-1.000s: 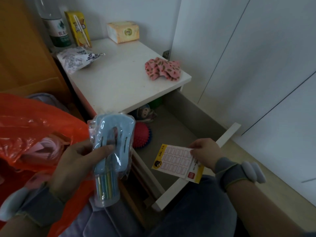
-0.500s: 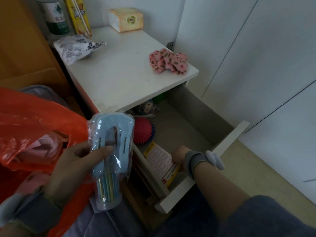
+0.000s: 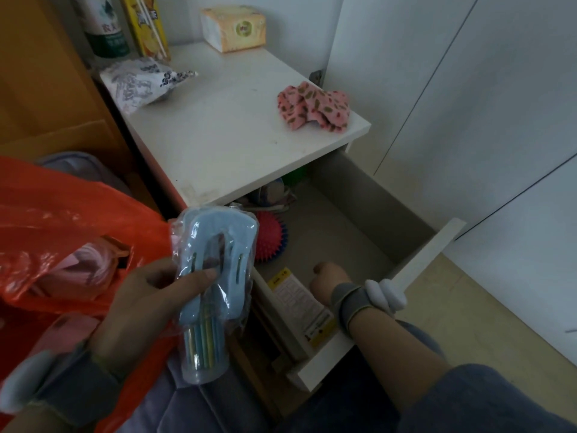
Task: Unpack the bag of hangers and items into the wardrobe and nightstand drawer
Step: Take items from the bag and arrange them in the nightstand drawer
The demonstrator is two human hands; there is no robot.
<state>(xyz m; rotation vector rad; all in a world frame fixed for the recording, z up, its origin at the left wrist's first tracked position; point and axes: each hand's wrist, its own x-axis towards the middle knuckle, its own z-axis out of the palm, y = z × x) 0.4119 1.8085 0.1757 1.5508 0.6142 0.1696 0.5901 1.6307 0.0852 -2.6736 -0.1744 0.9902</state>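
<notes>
The orange bag [image 3: 62, 214] sags open and could spill. The left hand [image 3: 150, 295] grips the wrapped blue pack [image 3: 212, 276], thumb across its front (slick film, so it may slide). The label card [image 3: 299, 304] now lies inside the drawer [image 3: 421, 260] by its left wall; a second ago it was held above the front. The right hand [image 3: 327, 281] is down beside it, fingers hidden, so I cannot tell its grip.
</notes>
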